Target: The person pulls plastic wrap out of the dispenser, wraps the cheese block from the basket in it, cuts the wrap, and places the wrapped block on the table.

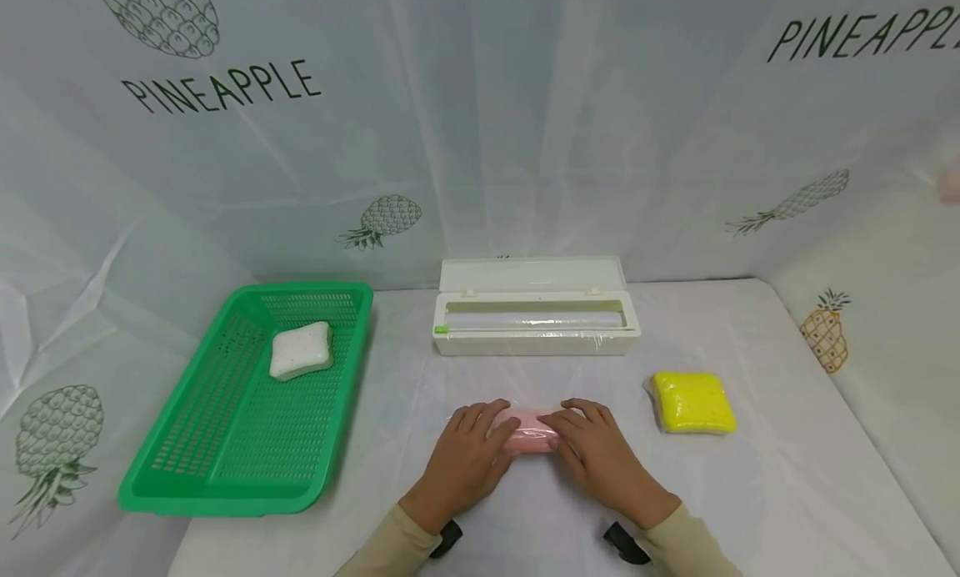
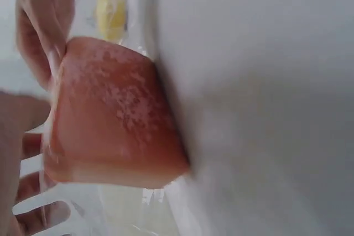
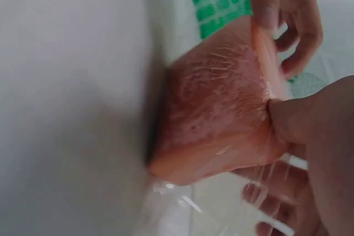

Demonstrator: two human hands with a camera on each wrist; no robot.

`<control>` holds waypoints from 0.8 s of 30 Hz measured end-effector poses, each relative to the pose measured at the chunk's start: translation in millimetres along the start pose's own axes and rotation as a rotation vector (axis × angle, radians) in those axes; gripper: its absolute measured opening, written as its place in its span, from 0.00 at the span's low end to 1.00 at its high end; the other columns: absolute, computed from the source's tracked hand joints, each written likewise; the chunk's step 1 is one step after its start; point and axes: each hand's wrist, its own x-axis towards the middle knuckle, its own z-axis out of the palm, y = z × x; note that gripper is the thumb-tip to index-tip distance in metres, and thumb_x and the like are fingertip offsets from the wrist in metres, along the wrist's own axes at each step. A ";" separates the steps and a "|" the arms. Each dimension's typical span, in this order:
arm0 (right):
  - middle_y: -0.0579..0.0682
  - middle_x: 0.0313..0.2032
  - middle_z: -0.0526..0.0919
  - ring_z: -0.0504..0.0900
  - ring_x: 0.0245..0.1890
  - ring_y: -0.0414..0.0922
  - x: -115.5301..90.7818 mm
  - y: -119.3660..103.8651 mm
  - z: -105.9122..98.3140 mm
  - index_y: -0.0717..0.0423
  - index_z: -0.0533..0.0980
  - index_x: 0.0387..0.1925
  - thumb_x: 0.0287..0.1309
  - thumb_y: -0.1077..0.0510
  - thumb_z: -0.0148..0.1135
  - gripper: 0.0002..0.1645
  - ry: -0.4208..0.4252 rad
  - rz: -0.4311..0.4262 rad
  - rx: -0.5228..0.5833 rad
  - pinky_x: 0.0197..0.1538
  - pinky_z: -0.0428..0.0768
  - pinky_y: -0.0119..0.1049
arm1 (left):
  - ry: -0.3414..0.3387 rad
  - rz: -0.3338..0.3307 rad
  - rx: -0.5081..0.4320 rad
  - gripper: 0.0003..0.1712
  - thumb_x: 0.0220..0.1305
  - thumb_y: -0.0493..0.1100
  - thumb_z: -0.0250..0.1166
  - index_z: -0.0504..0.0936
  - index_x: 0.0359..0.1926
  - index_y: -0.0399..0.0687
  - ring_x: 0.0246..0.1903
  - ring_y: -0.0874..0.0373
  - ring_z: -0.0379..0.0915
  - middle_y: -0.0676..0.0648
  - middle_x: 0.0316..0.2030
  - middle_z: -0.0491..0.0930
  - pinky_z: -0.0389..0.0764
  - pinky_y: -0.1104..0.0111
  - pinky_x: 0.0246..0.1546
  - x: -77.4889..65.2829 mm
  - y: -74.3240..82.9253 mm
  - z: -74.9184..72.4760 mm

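Observation:
A pink block [image 1: 531, 432] with clear plastic film over it sits on the white-covered table, between both hands. My left hand [image 1: 471, 445] holds its left end, thumb near the top edge and fingers on the far side. At the other end my right hand [image 1: 604, 455] pinches the block and film with thumb and fingers. In the right wrist view the film is creased over the pink block [image 3: 213, 98] under the thumb. The left wrist view shows the near face of the pink block [image 2: 110, 114], its edge close to the table.
A white film dispenser [image 1: 536, 345] with its lid raised stands behind the hands, a clear roll inside. To the right lies a yellow block [image 1: 693, 403] in clear wrap. On the left, a green basket [image 1: 217, 495] holds a white block [image 1: 302, 351]. A pineapple-print sheet hangs behind.

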 end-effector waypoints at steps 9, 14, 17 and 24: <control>0.52 0.51 0.87 0.80 0.55 0.56 17.9 -0.4 -1.5 0.57 0.84 0.55 0.59 0.60 0.76 0.22 0.122 0.044 0.004 0.61 0.76 0.56 | -0.014 -0.023 0.119 0.21 0.63 0.49 0.78 0.83 0.55 0.56 0.51 0.56 0.78 0.55 0.50 0.82 0.80 0.63 0.54 20.5 -4.5 3.7; 0.52 0.50 0.86 0.82 0.51 0.54 18.2 -5.0 4.7 0.55 0.85 0.51 0.49 0.65 0.80 0.25 0.228 -0.067 -0.022 0.56 0.78 0.53 | -0.017 -0.046 0.134 0.21 0.63 0.48 0.79 0.83 0.55 0.56 0.50 0.55 0.78 0.55 0.49 0.82 0.80 0.62 0.53 26.2 -9.1 10.9; 0.53 0.52 0.86 0.83 0.52 0.55 18.4 -6.8 9.3 0.56 0.85 0.52 0.48 0.66 0.79 0.26 0.225 -0.110 -0.068 0.55 0.79 0.52 | -0.011 -0.076 0.136 0.20 0.64 0.47 0.78 0.83 0.55 0.55 0.50 0.54 0.79 0.55 0.49 0.83 0.81 0.62 0.53 31.3 -10.8 12.8; 0.61 0.63 0.82 0.80 0.62 0.60 22.3 -0.3 16.5 0.63 0.78 0.65 0.49 0.65 0.78 0.39 0.171 -0.077 -0.176 0.64 0.73 0.57 | 0.002 -0.140 0.168 0.30 0.64 0.48 0.77 0.80 0.65 0.57 0.57 0.50 0.78 0.50 0.61 0.80 0.80 0.58 0.57 40.1 -10.0 15.6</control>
